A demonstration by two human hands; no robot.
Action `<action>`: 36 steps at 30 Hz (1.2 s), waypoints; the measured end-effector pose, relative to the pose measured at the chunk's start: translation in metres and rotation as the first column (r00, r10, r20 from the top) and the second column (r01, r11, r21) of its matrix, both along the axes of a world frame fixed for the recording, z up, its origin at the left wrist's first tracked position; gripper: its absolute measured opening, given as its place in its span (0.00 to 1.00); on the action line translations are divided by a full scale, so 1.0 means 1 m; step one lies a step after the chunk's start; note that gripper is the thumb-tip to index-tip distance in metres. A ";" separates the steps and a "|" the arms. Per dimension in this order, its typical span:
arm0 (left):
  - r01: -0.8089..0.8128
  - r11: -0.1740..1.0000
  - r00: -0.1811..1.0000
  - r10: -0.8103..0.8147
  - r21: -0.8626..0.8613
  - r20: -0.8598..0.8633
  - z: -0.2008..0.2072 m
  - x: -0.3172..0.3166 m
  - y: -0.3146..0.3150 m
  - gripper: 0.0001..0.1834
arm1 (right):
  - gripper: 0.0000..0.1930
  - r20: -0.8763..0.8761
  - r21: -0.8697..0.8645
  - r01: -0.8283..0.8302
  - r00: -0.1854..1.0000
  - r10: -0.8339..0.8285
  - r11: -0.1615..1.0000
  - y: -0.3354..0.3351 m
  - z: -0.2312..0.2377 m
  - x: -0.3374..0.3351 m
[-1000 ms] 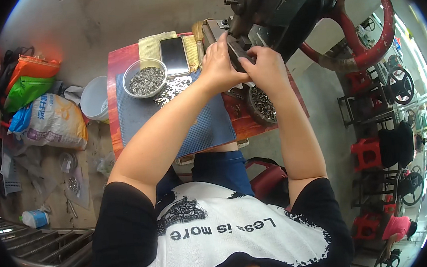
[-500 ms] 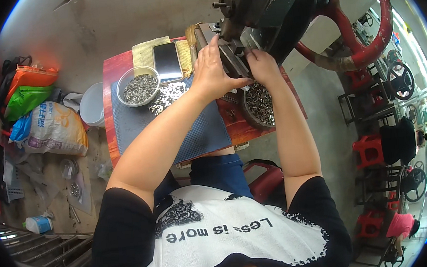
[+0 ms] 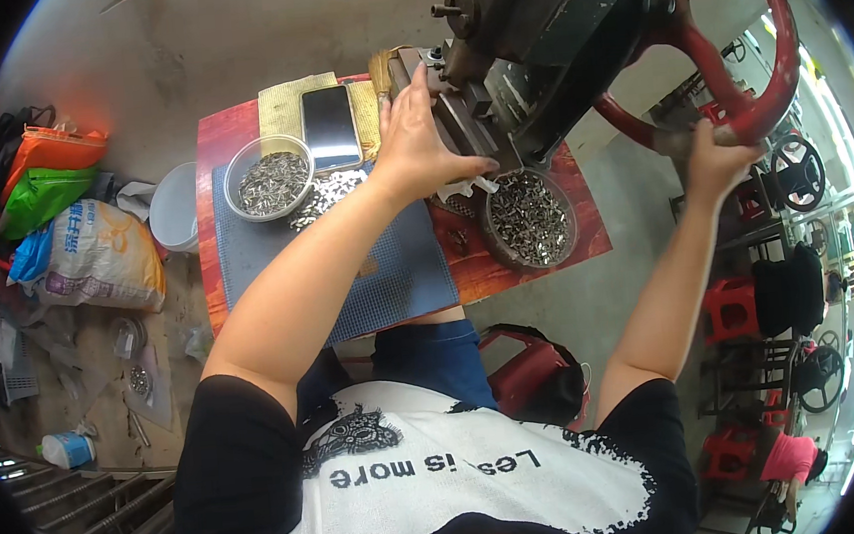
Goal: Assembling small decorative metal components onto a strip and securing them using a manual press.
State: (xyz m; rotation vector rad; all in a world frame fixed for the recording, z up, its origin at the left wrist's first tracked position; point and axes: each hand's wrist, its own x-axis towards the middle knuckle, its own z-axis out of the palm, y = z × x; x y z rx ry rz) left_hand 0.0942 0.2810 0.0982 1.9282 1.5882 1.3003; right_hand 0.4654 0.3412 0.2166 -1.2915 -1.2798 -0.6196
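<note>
My left hand [image 3: 419, 142] lies against the near-left side of the press's dark metal die block [image 3: 464, 123], fingers stretched and thumb apart. Something whitish shows at the thumb tip, too small to make out. My right hand [image 3: 720, 162] is closed round the lower rim of the press's red handwheel [image 3: 773, 69], out to the right. Below the die stands a round tub [image 3: 531, 217] of small metal pieces. Left of my left hand a clear round bowl [image 3: 270, 179] of similar pieces stands on a blue mat [image 3: 348, 283], with loose shiny pieces [image 3: 326, 197] beside it.
A phone [image 3: 330, 124] lies on a yellow cloth [image 3: 279, 103] on the red table [image 3: 584, 224]. A white bucket [image 3: 177, 211] and stuffed sacks [image 3: 95, 253] stand on the floor at left. At far right are more handwheel presses, red stools [image 3: 731, 308] and a person in pink [image 3: 788, 457].
My right hand has left the die area and moved right onto the red handwheel, uncovering the tub of metal pieces. My left hand stays by the die.
</note>
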 end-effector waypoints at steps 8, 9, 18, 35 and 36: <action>0.069 0.997 0.997 -0.068 -0.024 0.029 0.004 -0.015 0.055 0.80 | 0.20 -0.212 -0.336 -0.365 0.927 0.308 0.868 0.003 0.136 0.028; 0.070 0.997 0.998 -0.070 -0.033 0.005 0.004 -0.015 0.057 0.79 | 0.16 -0.339 -0.278 -0.479 0.860 0.382 0.832 0.001 0.137 0.020; 0.078 0.995 0.996 -0.076 -0.062 0.046 -0.002 -0.012 0.062 0.77 | 0.17 -0.270 0.272 -0.390 0.847 0.459 0.880 -0.005 0.015 -0.022; 0.010 1.000 1.000 -0.010 0.014 0.029 -0.001 0.009 -0.016 0.75 | 0.16 -0.355 0.362 -0.405 0.773 0.526 0.839 0.009 -0.013 -0.033; 0.014 1.000 0.999 -0.014 0.016 0.030 0.000 0.010 -0.016 0.75 | 0.19 -0.388 0.351 -0.404 0.759 0.524 0.845 0.011 -0.019 -0.030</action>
